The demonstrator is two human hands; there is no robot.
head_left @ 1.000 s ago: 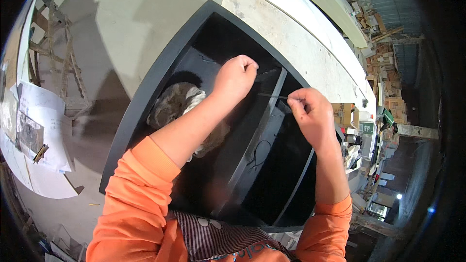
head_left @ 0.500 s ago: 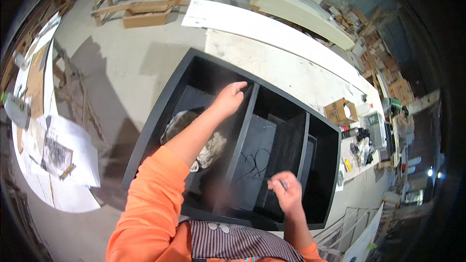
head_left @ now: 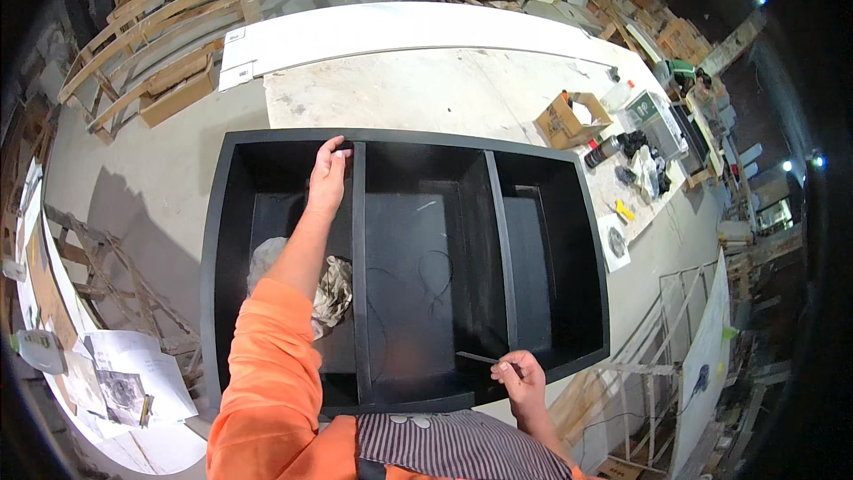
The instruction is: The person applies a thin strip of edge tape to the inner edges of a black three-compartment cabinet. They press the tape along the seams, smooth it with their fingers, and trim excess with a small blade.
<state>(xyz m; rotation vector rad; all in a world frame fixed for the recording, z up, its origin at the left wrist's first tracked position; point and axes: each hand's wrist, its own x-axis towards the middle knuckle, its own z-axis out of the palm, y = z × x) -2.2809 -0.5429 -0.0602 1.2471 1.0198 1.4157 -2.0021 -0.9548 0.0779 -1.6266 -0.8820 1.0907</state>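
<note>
A black cabinet frame (head_left: 293, 136) lies on its back, split by two dividers into three compartments. My left hand (head_left: 328, 176) reaches over the left compartment to the far wall, close to the left divider (head_left: 360, 258). Its fingers are slightly bent, fingertips at the rim, with nothing visible in them. Below that forearm, crumpled cloth (head_left: 333, 292) lies in the left compartment, partly hidden. Near the front edge, my right hand (head_left: 522, 375) is closed on the end of a thin, flat, dark strip (head_left: 477, 357), which points left over the middle compartment.
Behind the frame stands a pale worktable (head_left: 355, 93) with a long white panel (head_left: 400, 31). A cardboard box (head_left: 569, 121), a dark can (head_left: 603, 151) and a yellow tool (head_left: 625, 211) sit at its right. At left, papers (head_left: 147, 373) lie on a white board.
The view has turned, so the frame now looks straighter. My left hand stays near the far end of the left divider. The strip in my right hand shows more clearly.
</note>
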